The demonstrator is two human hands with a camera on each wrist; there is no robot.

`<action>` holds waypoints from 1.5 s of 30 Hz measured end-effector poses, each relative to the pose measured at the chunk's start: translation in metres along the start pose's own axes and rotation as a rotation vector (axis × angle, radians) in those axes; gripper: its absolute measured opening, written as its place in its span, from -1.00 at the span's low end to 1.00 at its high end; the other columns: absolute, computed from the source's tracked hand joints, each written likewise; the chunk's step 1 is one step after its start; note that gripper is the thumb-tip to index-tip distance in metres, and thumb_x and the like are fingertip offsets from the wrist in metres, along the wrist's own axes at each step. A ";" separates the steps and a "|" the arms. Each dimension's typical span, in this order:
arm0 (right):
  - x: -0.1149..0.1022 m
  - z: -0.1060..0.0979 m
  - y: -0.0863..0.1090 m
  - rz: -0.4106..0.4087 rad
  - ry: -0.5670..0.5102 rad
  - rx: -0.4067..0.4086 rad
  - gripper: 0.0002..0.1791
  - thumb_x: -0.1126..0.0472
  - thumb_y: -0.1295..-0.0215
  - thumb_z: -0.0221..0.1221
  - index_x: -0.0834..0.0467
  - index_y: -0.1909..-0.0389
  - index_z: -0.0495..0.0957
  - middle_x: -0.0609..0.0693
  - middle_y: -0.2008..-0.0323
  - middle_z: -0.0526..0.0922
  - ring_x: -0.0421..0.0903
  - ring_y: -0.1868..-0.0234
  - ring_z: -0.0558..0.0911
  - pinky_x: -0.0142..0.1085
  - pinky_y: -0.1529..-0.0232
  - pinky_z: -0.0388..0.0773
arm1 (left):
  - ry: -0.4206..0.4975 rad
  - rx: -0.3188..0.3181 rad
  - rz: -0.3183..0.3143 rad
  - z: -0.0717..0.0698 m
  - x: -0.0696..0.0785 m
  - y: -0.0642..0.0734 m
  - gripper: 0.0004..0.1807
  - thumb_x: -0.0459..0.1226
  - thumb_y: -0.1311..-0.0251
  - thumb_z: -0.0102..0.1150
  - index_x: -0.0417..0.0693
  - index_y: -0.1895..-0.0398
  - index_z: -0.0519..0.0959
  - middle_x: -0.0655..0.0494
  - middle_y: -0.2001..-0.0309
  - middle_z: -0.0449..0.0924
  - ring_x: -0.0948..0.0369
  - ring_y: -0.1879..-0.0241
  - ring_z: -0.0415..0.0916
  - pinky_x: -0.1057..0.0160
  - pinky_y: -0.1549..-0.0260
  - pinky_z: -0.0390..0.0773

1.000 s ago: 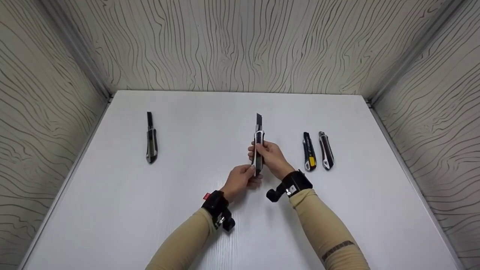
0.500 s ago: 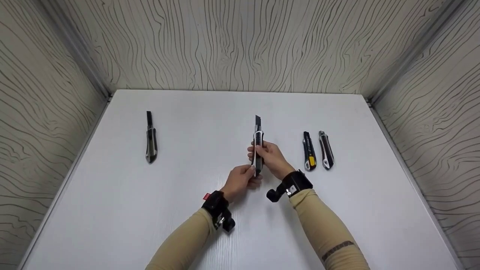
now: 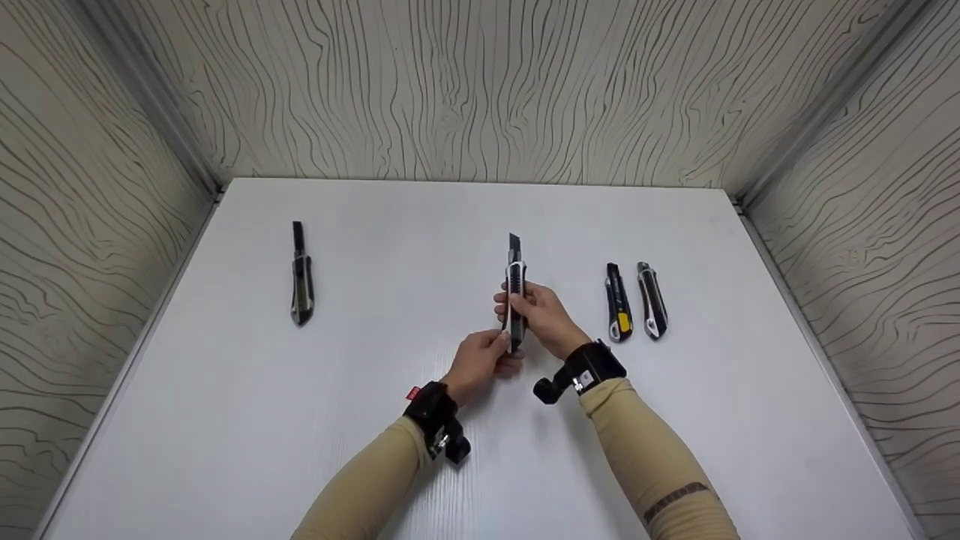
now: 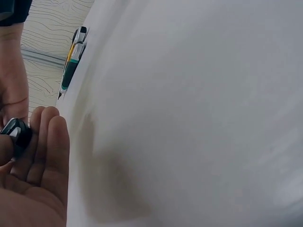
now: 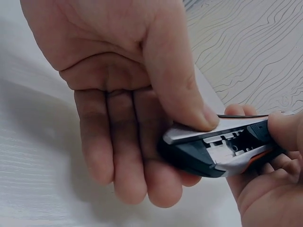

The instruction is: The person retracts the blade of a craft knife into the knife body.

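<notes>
Before me, small booth-like workstation, perhaps lab or recording station. Wood-grain-patterned panels (image 3: 465, 97) (image 3: 60, 225) (image 3: 900, 225) stand along far, left and right edges of white tabletop (image 3: 397, 247). Grey metal posts (image 3: 146, 97) (image 3: 832, 101) rise by both far corners. Black wrist cameras (image 3: 431, 409) (image 3: 592, 367) also suggest recording.

Drawing the blade (image 3: 514, 243) of the utility knife (image 3: 515, 276) back toward its handle (image 3: 516, 322) with the right hand (image 3: 551, 315), leaving a shorter length showing beyond the silver collar (image 3: 514, 256) than a second ago. Sliding the right thumb (image 3: 520, 303) down the handle at the same time, by small steps from picture to picture. Easing the blade's tip slightly leftward in the head view as well as lower, less of it standing out now than half a second ago. Framing the far edge of the table (image 3: 405, 183) a touch higher in the head view, along with the knife lying at the left (image 3: 302, 289).
</notes>
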State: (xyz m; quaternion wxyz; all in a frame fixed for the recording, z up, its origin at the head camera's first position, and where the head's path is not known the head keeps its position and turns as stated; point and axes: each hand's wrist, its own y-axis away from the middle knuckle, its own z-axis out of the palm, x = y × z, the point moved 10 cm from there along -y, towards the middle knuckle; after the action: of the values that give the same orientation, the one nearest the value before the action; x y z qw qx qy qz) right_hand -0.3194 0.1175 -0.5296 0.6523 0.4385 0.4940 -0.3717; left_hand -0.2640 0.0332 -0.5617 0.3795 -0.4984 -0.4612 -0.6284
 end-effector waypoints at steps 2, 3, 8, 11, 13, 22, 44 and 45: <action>0.000 0.000 0.000 0.002 -0.002 0.003 -0.54 0.31 -0.52 -0.09 0.46 -0.32 0.16 0.27 -0.05 0.54 -0.17 0.14 0.64 -0.32 -0.03 0.62 | -0.001 0.003 0.004 0.000 0.001 0.000 -0.66 -0.27 -0.47 -0.11 -0.43 0.10 0.54 -0.33 0.19 0.69 -0.03 0.23 0.71 0.02 0.15 0.70; 0.000 0.000 -0.001 0.002 -0.004 0.004 -0.54 0.31 -0.52 -0.09 0.46 -0.31 0.16 0.26 -0.05 0.54 -0.17 0.14 0.64 -0.32 -0.03 0.62 | -0.001 0.003 0.005 0.000 0.001 0.000 -0.66 -0.27 -0.47 -0.11 -0.44 0.10 0.54 -0.34 0.19 0.69 -0.05 0.23 0.70 0.01 0.15 0.70; 0.000 0.001 -0.002 -0.001 -0.010 0.003 -0.53 0.31 -0.52 -0.10 0.47 -0.32 0.15 0.32 -0.08 0.52 -0.17 0.14 0.65 -0.33 -0.02 0.62 | 0.001 0.007 0.007 -0.001 0.002 0.001 -0.64 -0.27 -0.48 -0.12 -0.45 0.08 0.54 -0.36 0.18 0.68 -0.11 0.21 0.69 -0.03 0.15 0.69; 0.001 0.000 -0.002 0.001 -0.015 0.010 -0.54 0.32 -0.51 -0.09 0.47 -0.31 0.16 0.36 -0.10 0.50 -0.17 0.15 0.65 -0.34 -0.01 0.63 | -0.001 0.012 0.013 -0.002 0.001 0.000 -0.64 -0.27 -0.48 -0.13 -0.45 0.10 0.55 -0.33 0.21 0.69 -0.07 0.25 0.70 -0.01 0.18 0.70; 0.001 0.000 -0.003 -0.001 -0.021 0.011 -0.54 0.33 -0.51 -0.10 0.48 -0.31 0.15 0.38 -0.10 0.50 -0.17 0.15 0.66 -0.34 -0.01 0.63 | -0.004 0.015 0.014 -0.002 0.000 -0.001 -0.64 -0.27 -0.47 -0.12 -0.45 0.12 0.55 -0.32 0.23 0.70 -0.02 0.28 0.71 0.01 0.19 0.71; 0.002 0.000 -0.002 -0.005 -0.022 -0.002 -0.54 0.34 -0.50 -0.09 0.47 -0.31 0.16 0.40 -0.14 0.47 -0.18 0.13 0.66 -0.35 -0.03 0.62 | -0.003 0.021 0.009 -0.002 0.000 -0.001 -0.64 -0.25 -0.47 -0.11 -0.45 0.14 0.56 -0.29 0.25 0.70 0.00 0.30 0.70 0.01 0.19 0.71; 0.006 0.000 -0.002 0.019 0.029 -0.005 -0.50 0.41 -0.45 -0.06 0.47 -0.33 0.13 0.42 -0.20 0.43 -0.20 0.09 0.63 -0.34 -0.13 0.56 | 0.030 0.006 -0.011 -0.001 0.000 0.002 -0.63 -0.29 -0.48 -0.14 -0.49 0.07 0.53 -0.34 0.21 0.68 0.01 0.29 0.70 0.03 0.18 0.71; 0.006 0.000 -0.002 0.019 0.021 -0.003 -0.50 0.41 -0.45 -0.06 0.47 -0.34 0.12 0.43 -0.21 0.42 -0.20 0.09 0.64 -0.34 -0.13 0.56 | 0.039 0.003 -0.009 -0.001 -0.002 0.001 -0.63 -0.27 -0.48 -0.13 -0.49 0.07 0.53 -0.33 0.21 0.69 0.05 0.31 0.69 0.06 0.19 0.71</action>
State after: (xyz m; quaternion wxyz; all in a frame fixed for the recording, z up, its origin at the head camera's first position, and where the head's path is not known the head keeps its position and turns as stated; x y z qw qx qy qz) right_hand -0.3203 0.1166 -0.5361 0.6512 0.4463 0.4971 -0.3601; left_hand -0.2626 0.0318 -0.5636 0.3863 -0.4833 -0.4568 -0.6392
